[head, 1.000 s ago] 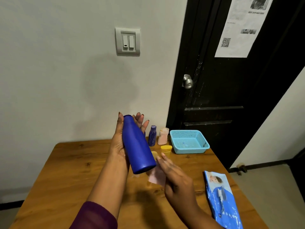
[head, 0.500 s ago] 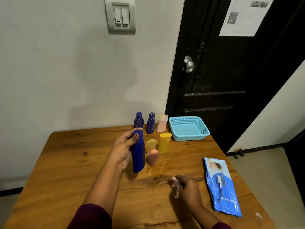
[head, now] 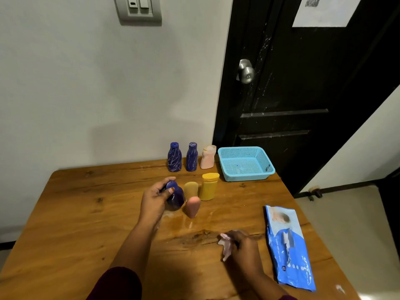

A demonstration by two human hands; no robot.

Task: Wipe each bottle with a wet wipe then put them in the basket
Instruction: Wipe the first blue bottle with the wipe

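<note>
My left hand (head: 154, 201) grips the tall blue bottle (head: 176, 198), which stands upright on the wooden table (head: 75, 224). My right hand (head: 243, 249) rests low on the table and pinches a crumpled pink wet wipe (head: 225, 245). Beside the blue bottle stand a pink bottle (head: 192, 206), a tan bottle (head: 191, 189) and a yellow bottle (head: 208, 186). At the back stand two small dark-blue patterned bottles (head: 175, 156) (head: 191, 156) and a pale pink bottle (head: 207, 157). The light-blue mesh basket (head: 268, 167) sits at the back right, with no bottle inside.
A blue wet-wipe pack (head: 290, 247) lies flat near the table's right edge. A small white scrap (head: 339, 289) lies at the front right corner. The white wall runs behind the table, and a black door (head: 303, 94) stands behind the basket.
My left hand has brought the blue bottle down from mid-air and stood it on the table. My right hand has dropped with the wipe to the tabletop. The camera has tilted downward.
</note>
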